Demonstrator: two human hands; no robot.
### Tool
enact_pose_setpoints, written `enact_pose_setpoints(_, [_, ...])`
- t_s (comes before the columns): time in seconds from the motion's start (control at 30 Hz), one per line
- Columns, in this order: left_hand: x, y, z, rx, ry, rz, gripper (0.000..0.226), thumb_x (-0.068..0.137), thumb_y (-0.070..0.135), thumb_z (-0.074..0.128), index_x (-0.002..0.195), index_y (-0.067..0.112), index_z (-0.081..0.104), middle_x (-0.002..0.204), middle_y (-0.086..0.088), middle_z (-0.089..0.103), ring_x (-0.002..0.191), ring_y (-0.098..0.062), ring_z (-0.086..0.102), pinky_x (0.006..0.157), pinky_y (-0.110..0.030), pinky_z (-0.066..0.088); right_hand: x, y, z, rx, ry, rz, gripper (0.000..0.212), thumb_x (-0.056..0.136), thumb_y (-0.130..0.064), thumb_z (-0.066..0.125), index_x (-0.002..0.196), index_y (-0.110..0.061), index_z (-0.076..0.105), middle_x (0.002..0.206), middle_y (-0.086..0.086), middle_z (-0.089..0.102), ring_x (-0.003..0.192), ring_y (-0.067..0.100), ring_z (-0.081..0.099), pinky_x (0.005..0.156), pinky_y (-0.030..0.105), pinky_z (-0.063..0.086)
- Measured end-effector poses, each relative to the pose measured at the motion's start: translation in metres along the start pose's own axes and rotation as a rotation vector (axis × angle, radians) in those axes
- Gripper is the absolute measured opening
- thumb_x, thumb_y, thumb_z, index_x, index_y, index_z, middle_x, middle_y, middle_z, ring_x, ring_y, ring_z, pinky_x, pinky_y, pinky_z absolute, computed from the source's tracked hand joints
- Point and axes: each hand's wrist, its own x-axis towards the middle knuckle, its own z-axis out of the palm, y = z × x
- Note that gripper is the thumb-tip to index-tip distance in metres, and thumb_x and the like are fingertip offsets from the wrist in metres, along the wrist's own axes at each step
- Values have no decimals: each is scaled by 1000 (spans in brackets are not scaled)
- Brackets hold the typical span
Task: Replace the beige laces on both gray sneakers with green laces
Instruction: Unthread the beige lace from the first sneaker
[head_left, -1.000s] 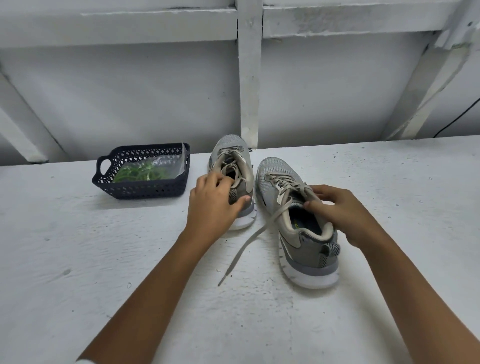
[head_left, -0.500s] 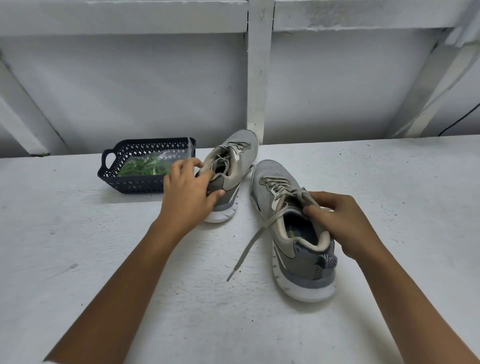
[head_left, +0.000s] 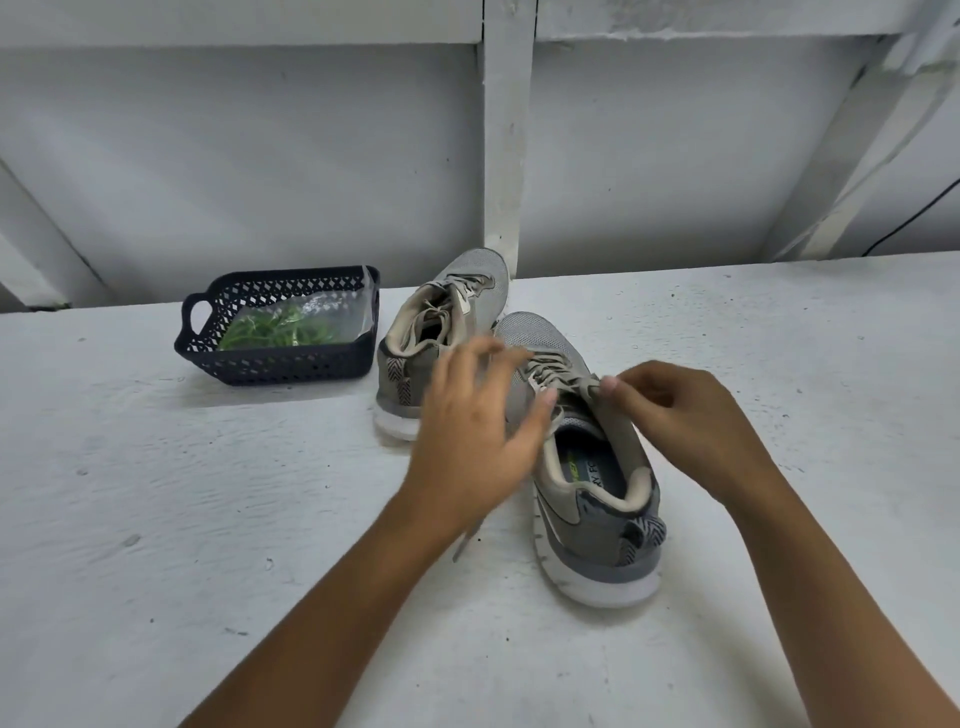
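Two gray sneakers with beige laces stand on the white table. The far sneaker (head_left: 441, 332) is turned with its heel toward me and its toe at the wall. The near sneaker (head_left: 592, 467) points away from me. My right hand (head_left: 680, 421) pinches the beige lace (head_left: 558, 379) at the top eyelets of the near sneaker. My left hand (head_left: 472, 431) hovers with spread fingers over the gap between the sneakers, holding nothing; it is blurred. A loose lace end (head_left: 464, 545) lies on the table under my left wrist. Green laces (head_left: 275, 330) lie bagged in the basket.
A dark blue perforated basket (head_left: 291, 366) with a handle sits left of the far sneaker. A white wall with a vertical post (head_left: 506, 145) rises right behind the table. A black cable (head_left: 914, 213) runs down at the far right.
My left hand turned the far sneaker so its heel faces me, let go of it and moved right toward the near sneaker. My right hand stayed at the near sneaker's laces.
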Motion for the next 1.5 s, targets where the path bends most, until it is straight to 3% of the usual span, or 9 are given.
enact_pose_setpoints(0.13, [-9,14,14,-283,-282,-252,72,80,46,67,141,26,34,141,5,29,134,-10,26,107,-21,21,12,-3,-1,-32,-97,-155,28,92,-14,56,114,-29,64,112,-20,60,106,-3,52,88,19,42])
enact_pose_setpoints(0.27, [-9,18,20,-468,-351,-429,77,83,17,67,146,29,23,149,4,19,136,-7,25,102,-12,20,19,-1,-5,27,-150,-150,16,88,-13,64,82,-27,70,82,-15,70,78,-7,62,73,15,44])
enact_pose_setpoints(0.37, [-11,22,21,-501,-332,-480,72,85,11,60,146,27,24,150,5,19,120,1,32,90,-4,19,11,-4,-16,20,-98,-196,13,87,-16,66,77,-23,68,59,-20,63,60,-5,57,60,7,39])
enact_pose_setpoints(0.5, [-12,26,21,-532,-312,-509,69,86,10,57,146,26,26,150,5,20,114,3,32,94,-8,23,-3,-8,-29,-16,-290,-146,27,89,-28,62,70,-10,70,50,0,58,51,10,53,58,25,43])
enact_pose_setpoints(0.7, [-14,29,22,-557,-270,-545,69,86,7,57,146,22,28,148,2,25,130,-6,35,108,-18,25,9,-2,-15,-21,-182,-69,7,88,-18,65,84,-18,71,70,-2,68,61,16,64,63,31,57])
enact_pose_setpoints(0.83, [-15,28,22,-578,-255,-535,69,84,8,58,146,21,30,148,1,31,132,-11,38,112,-34,31,15,-1,-10,-103,-166,-116,16,88,-17,63,75,-25,65,73,-5,67,72,14,63,72,33,53])
enact_pose_setpoints(0.97, [-14,26,21,-504,-288,-518,75,77,28,58,146,28,29,149,8,31,133,-8,36,111,-32,32,18,-3,-3,-160,-220,-152,21,94,-16,50,75,-26,52,74,-7,58,68,10,53,65,26,43])
enact_pose_setpoints(1.27, [-15,21,19,-432,-292,-510,72,79,32,62,144,31,32,148,8,30,131,-7,36,105,-26,30,23,0,-16,101,-348,-81,13,90,-8,60,83,-15,68,77,0,68,74,11,63,70,29,57])
enact_pose_setpoints(1.5, [-16,23,21,-490,-275,-527,68,84,19,60,145,30,31,148,8,29,130,-6,35,102,-21,28,27,0,-10,-34,-252,-122,13,95,-13,53,83,-15,57,82,-4,59,70,12,61,59,27,56])
